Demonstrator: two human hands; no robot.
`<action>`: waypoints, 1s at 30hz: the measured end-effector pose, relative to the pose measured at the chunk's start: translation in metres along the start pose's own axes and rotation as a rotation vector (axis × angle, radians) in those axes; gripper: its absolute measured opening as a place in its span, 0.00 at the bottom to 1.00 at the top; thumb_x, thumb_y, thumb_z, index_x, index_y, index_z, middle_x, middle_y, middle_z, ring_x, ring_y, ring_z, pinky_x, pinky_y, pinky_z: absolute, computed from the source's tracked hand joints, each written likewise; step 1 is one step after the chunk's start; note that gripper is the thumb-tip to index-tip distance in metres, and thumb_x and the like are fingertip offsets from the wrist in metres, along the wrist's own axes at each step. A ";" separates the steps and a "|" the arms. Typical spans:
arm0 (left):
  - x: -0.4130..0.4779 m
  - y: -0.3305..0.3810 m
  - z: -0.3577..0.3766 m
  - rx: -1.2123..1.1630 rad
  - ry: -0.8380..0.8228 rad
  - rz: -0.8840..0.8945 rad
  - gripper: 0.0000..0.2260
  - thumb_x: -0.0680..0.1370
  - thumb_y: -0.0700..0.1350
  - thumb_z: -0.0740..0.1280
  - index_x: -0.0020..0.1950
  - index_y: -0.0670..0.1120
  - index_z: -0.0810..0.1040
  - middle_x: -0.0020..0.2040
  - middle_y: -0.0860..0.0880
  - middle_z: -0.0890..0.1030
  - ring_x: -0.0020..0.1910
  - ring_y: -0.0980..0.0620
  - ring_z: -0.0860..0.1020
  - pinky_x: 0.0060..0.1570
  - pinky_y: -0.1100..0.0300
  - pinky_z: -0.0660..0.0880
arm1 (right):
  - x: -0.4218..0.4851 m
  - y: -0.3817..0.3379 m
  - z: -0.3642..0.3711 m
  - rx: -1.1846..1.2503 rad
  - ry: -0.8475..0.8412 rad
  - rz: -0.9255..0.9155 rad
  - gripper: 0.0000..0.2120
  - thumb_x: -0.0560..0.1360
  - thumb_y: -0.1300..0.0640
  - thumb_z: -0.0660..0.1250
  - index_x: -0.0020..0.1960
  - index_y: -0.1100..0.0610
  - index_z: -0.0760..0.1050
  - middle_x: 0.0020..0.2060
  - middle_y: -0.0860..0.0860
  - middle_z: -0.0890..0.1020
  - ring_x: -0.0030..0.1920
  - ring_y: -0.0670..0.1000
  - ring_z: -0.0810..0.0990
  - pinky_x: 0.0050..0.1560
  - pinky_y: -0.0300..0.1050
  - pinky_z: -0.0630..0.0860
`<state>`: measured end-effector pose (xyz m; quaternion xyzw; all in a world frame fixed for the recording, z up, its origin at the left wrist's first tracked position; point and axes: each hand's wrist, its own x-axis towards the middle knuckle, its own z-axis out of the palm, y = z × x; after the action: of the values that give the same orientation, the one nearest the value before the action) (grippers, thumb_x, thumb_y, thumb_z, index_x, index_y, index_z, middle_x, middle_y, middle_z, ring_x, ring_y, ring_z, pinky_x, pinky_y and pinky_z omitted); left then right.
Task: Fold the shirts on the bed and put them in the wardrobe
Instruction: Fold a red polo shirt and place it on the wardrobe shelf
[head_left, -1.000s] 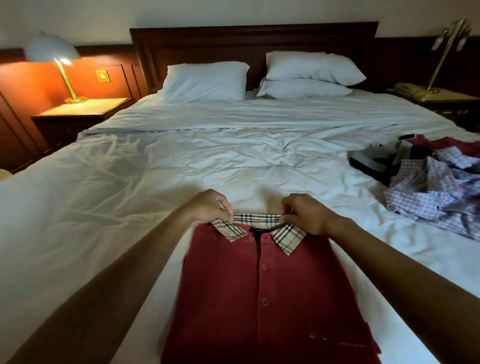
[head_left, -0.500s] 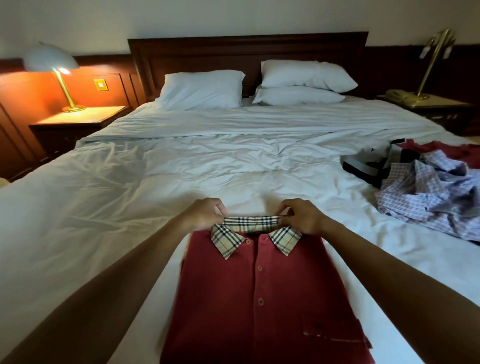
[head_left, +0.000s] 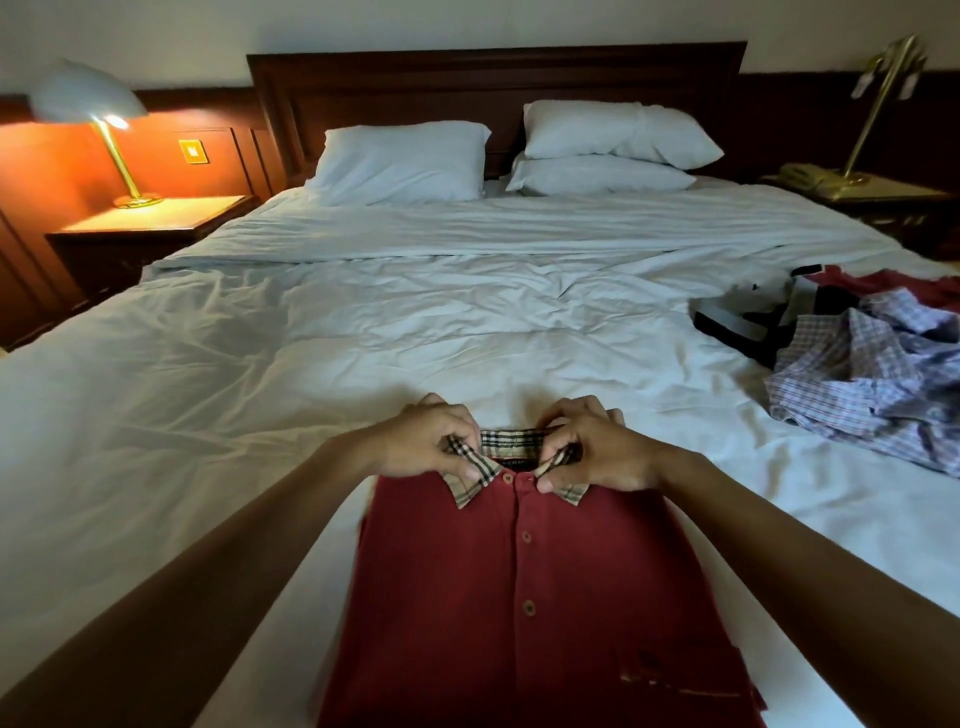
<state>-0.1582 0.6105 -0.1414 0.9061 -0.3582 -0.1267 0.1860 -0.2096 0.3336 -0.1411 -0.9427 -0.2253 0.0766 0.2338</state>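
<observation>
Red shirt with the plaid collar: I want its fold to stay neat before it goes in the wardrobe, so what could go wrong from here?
1. The left hand and the right hand both pinch the tan plaid collar. A tug there could drag the folded dark red buttoned shirt and loosen its tucked sides.
2. The white bed sheet beneath is wrinkled and soft, so pressing down may set uneven creases.
</observation>
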 end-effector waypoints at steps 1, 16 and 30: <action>0.000 0.000 0.001 -0.090 0.048 0.013 0.13 0.69 0.68 0.70 0.46 0.61 0.79 0.50 0.58 0.81 0.52 0.54 0.72 0.55 0.54 0.69 | 0.001 -0.003 0.001 0.046 0.064 -0.025 0.09 0.69 0.40 0.75 0.46 0.41 0.82 0.62 0.37 0.70 0.66 0.41 0.58 0.61 0.45 0.50; -0.009 0.004 0.034 0.113 0.260 -0.168 0.16 0.75 0.69 0.61 0.57 0.63 0.74 0.55 0.59 0.68 0.58 0.56 0.62 0.56 0.55 0.54 | -0.003 -0.012 0.033 -0.078 0.218 0.031 0.11 0.77 0.38 0.64 0.55 0.41 0.74 0.53 0.39 0.71 0.59 0.44 0.65 0.61 0.50 0.58; -0.056 0.007 0.063 -0.048 0.151 -0.397 0.46 0.65 0.81 0.35 0.78 0.59 0.32 0.81 0.57 0.37 0.80 0.54 0.37 0.78 0.50 0.38 | -0.055 -0.008 0.041 -0.132 0.044 0.331 0.43 0.71 0.28 0.35 0.80 0.48 0.36 0.79 0.48 0.39 0.78 0.47 0.34 0.76 0.48 0.35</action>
<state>-0.2255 0.6295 -0.1895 0.9611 -0.1543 -0.1010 0.2053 -0.2714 0.3308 -0.1711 -0.9817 -0.0664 0.0784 0.1603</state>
